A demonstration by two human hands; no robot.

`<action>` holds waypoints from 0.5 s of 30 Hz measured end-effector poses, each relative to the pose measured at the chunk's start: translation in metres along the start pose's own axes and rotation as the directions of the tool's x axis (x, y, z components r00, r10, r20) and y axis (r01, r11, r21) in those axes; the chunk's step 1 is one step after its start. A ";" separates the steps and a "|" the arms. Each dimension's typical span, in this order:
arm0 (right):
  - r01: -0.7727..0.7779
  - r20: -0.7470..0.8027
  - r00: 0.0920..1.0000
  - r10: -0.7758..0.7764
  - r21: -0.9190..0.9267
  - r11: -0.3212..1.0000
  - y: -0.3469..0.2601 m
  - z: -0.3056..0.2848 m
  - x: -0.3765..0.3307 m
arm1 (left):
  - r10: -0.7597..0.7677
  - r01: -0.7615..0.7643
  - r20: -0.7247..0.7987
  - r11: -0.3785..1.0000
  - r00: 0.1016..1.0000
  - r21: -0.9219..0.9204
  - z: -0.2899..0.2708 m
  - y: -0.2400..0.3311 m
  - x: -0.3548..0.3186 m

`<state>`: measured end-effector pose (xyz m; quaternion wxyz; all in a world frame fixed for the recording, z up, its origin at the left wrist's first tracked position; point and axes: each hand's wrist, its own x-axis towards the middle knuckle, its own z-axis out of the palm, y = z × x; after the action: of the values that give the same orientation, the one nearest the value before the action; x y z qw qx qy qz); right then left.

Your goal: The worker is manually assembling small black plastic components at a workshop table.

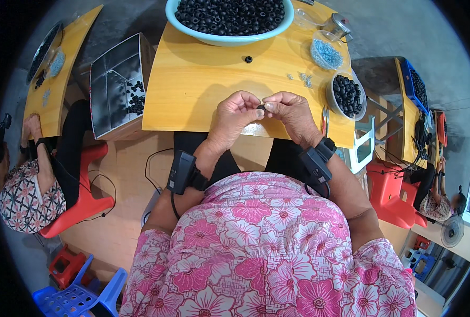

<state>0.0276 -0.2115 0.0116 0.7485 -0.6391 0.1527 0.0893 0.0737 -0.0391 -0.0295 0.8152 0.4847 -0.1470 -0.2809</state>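
Near the front edge of the yellow table (pixel 192 100), my two hands meet with fingertips pinched around a small black part (pixel 262 107). My left hand (pixel 228 119) grips it between thumb and forefinger, and my right hand (pixel 296 117) pinches it from the other side. The fingers cover most of it. Further back lies a single black ring-shaped part (pixel 248 59). Behind that stands a light-blue basin (pixel 229 40) heaped with similar black rings. Right of my right hand is a clear tub (pixel 332 100) of black parts.
A round tub (pixel 316 37) holds small light-blue pieces; a few loose pieces (pixel 306 80) lie before it. A metal cup (pixel 341 24) stands behind. Slim tools (pixel 325 121) lie by the right edge. Left is an open lined box (pixel 108 92). Other people sit at tables on both sides.
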 end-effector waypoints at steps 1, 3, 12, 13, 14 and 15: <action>0.016 0.000 1.000 -0.016 0.051 0.999 0.003 0.001 -0.001 | -0.003 0.003 -0.001 1.000 1.000 -0.021 0.000 0.001 0.000; 0.031 0.000 1.000 -0.031 0.103 0.994 0.006 0.003 -0.002 | -0.005 0.005 -0.007 1.000 1.000 -0.018 -0.001 0.002 0.000; 0.010 0.028 0.999 -0.015 0.203 0.979 0.005 0.005 -0.002 | -0.019 0.019 -0.006 0.999 1.000 -0.048 0.001 0.004 -0.001; -0.003 0.041 0.999 -0.006 0.211 0.977 0.004 0.004 -0.002 | -0.021 0.021 -0.009 0.999 1.000 -0.049 0.001 0.003 -0.001; -0.016 0.054 0.999 0.004 0.219 0.976 0.004 0.004 -0.002 | -0.021 0.021 -0.007 0.999 1.000 -0.049 0.001 0.003 -0.001; -0.014 0.052 0.999 0.003 0.220 0.975 0.005 0.004 -0.002 | -0.015 0.014 -0.013 0.999 1.000 -0.040 0.001 0.002 -0.001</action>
<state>0.0247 -0.2069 0.0084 0.8179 -0.5492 0.1452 0.0914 0.0728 -0.0381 -0.0271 0.8235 0.4713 -0.1325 -0.2865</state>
